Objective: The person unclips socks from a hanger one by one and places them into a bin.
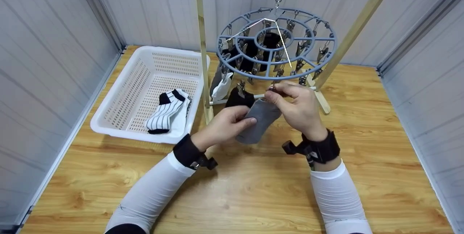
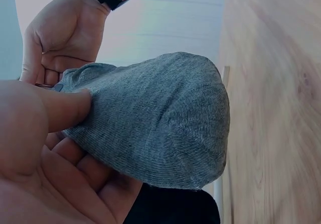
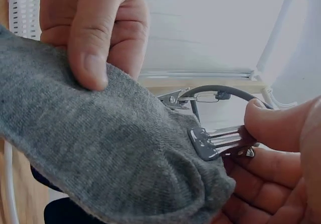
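— Held what at center?
— Held a gray sock [image 1: 263,120] just below the near rim of a round blue hanger [image 1: 268,78], clamped between thumb and fingers of the left hand [image 1: 228,122].
— And with the right hand [image 1: 301,109]?
— Pinched a metal clip [image 3: 225,139], flat end over the sock's far end.
— Saw what close by?
— Saw a black cloth [image 1: 238,100] hanging from another clip [image 1: 241,88] just left, and a white cloth [image 1: 222,89] farther left.
— And beyond?
— Spotted a white basket [image 1: 127,135] at left, past a wooden post [image 1: 201,27], with a striped sock [image 1: 163,117] inside, on a wood-grain tabletop [image 1: 239,197].
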`<move>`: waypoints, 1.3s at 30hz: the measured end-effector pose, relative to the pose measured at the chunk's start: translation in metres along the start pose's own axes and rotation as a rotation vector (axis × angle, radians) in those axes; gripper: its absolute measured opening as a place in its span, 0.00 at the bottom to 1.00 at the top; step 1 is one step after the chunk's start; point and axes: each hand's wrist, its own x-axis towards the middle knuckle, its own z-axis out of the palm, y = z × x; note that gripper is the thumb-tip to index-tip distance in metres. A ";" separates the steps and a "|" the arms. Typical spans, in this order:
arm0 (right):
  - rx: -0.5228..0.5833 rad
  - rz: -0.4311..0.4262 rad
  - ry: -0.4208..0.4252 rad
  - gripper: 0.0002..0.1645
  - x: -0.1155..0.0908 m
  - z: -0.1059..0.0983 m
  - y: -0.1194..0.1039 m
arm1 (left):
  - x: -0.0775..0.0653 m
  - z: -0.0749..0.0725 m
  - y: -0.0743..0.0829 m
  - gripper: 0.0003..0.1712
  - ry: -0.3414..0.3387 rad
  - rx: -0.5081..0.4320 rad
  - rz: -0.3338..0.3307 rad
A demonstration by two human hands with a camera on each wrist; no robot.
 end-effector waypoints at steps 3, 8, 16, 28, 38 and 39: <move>0.006 0.004 0.023 0.06 0.000 0.000 0.001 | 0.000 0.000 0.000 0.12 0.004 -0.015 -0.005; 0.031 -0.006 0.026 0.05 0.001 0.000 0.002 | 0.000 -0.001 0.000 0.10 0.003 -0.021 -0.017; 0.075 -0.020 0.037 0.04 0.004 0.001 0.000 | -0.001 -0.004 0.001 0.09 0.008 0.008 -0.015; 0.084 -0.005 0.074 0.04 0.003 -0.001 0.002 | 0.000 -0.008 0.001 0.12 -0.020 0.064 -0.012; 0.049 0.023 0.076 0.05 0.003 -0.003 0.000 | -0.002 -0.013 0.005 0.11 -0.025 0.038 -0.033; 0.032 0.030 0.078 0.05 0.003 -0.003 -0.001 | -0.003 -0.013 0.005 0.11 -0.024 0.037 -0.034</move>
